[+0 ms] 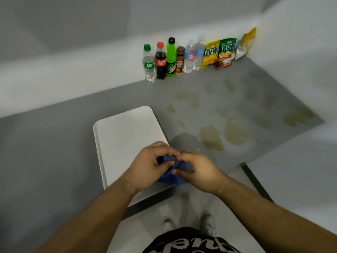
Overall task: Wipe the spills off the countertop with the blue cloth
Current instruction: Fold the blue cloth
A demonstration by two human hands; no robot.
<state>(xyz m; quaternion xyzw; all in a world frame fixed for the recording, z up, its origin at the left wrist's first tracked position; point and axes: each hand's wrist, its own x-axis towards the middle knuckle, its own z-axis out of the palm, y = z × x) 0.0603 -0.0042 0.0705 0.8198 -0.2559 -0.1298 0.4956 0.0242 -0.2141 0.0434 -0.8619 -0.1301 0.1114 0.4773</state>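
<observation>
The blue cloth [172, 175] is bunched up between both my hands, above the near right corner of a white tray [125, 136]. My left hand [149, 165] grips its left side with curled fingers. My right hand [197, 170] pinches its right side. Most of the cloth is hidden by my fingers. Yellowish spills [211, 137] spread over the grey countertop [54, 143] to the right of the tray, with more patches such as a spill [297, 115] towards the right wall.
Several drink bottles [161, 61] and snack bags [211, 53] line the back wall. White walls close the counter at the back and right. The counter's front edge runs just below my hands, with the floor and my shoes [207, 223] beneath.
</observation>
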